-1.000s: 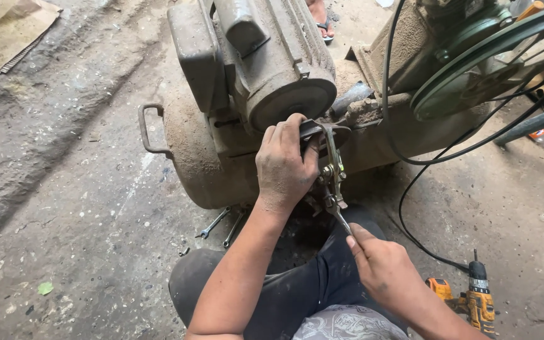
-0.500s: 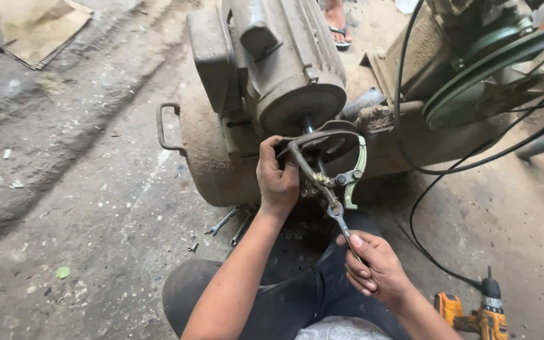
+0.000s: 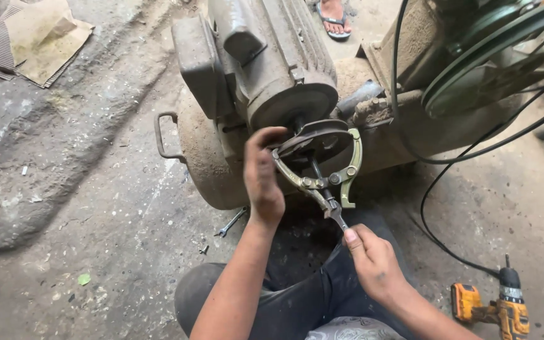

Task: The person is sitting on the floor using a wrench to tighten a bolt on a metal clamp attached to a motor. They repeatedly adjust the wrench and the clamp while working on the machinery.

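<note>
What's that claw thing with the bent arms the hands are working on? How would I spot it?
Find the big dusty grey motor on the ground. On the round pulley at its front end hangs the puller, between the left hand and right hand. Unlike everything nearby, it has curved yellowish arms hooked round the pulley and a long screw down its middle.

Left hand (image 3: 263,176) grips arm of gear puller (image 3: 322,167) hooked over pulley (image 3: 313,140) on motor (image 3: 272,69). Right hand (image 3: 373,261) holds wrench (image 3: 335,213) on puller screw. Cordless drill (image 3: 492,308) lies on floor (image 3: 83,220).
</note>
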